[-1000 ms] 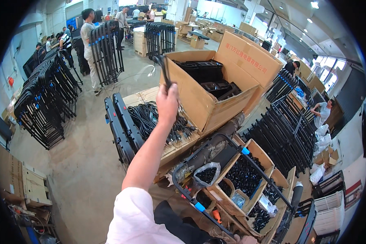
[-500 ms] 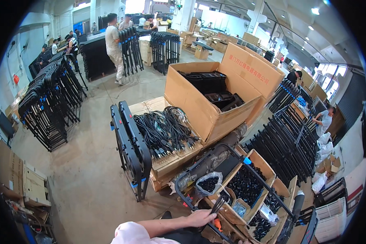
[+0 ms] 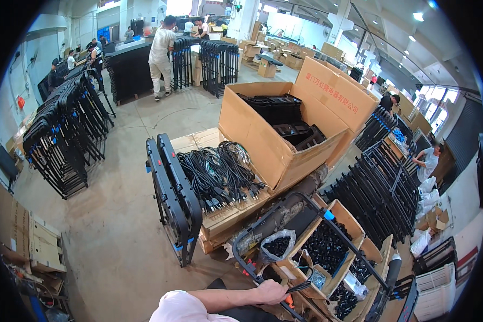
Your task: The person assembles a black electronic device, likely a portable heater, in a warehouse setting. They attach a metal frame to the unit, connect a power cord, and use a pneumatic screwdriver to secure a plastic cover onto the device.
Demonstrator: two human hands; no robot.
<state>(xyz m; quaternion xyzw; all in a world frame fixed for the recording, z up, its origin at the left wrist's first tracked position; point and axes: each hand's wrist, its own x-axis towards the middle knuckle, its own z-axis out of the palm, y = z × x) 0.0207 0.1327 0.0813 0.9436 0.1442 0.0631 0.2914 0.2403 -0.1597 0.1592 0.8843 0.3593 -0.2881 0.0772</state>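
Observation:
My left hand (image 3: 271, 292) reaches in from the lower edge, fingers closed around a black cable (image 3: 299, 287). It is above the lower bar of a black tubular frame (image 3: 354, 248) with a blue clip on it. That frame lies tilted across wooden trays (image 3: 340, 208) of small black parts (image 3: 325, 249). Close by the hand are an orange-handled tool (image 3: 290, 300) and a clear bag (image 3: 278, 244) of black pieces. My right hand is out of sight.
Ahead, a pile of black power cords (image 3: 220, 174) lies on a cardboard-covered stack beside a large carton (image 3: 263, 139) of black parts. Folded black frames (image 3: 172, 196) stand at its left. More frames (image 3: 378, 188) lean at right. Co-workers (image 3: 161, 56) stand farther off.
My left hand has shifted slightly right and turned; the cable loop that stood up from it now points right, lower down. The co-worker in stripes has moved right. My right fingertips have left the lower edge.

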